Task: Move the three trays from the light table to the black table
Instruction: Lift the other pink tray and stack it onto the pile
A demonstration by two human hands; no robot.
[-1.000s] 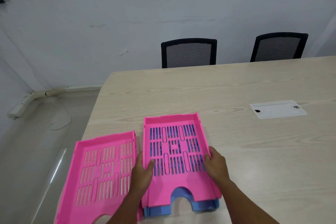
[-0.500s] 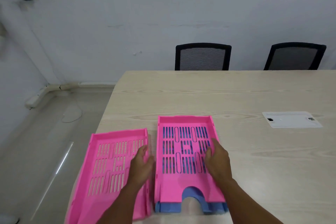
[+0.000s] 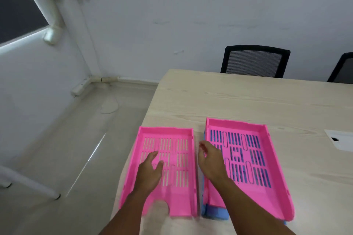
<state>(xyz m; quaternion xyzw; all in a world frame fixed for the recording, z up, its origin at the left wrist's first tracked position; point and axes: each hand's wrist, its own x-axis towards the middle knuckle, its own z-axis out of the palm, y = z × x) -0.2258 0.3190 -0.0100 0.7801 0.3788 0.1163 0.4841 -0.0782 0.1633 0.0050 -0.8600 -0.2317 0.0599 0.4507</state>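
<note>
**Hands off the stack, over to the single tray**

Your left hand [image 3: 150,171] has shifted onto the lone slotted pink plastic tray [image 3: 162,170], fingers spread, gripping nothing; your right hand [image 3: 211,160] has let go of the pink-on-blue tray stack [image 3: 246,160], open, between both; all three trays remain on the light wood table [image 3: 248,99]; black table not visible; nothing moved yet.

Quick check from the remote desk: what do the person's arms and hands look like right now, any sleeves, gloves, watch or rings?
Both the left hand and the right hand are bare, with no gloves. No ring, watch or wristband shows on either. Both forearms are uncovered down to the bottom edge of the picture, so no sleeve is in view. The image is slightly blurred, so very small items could be missed.
</note>
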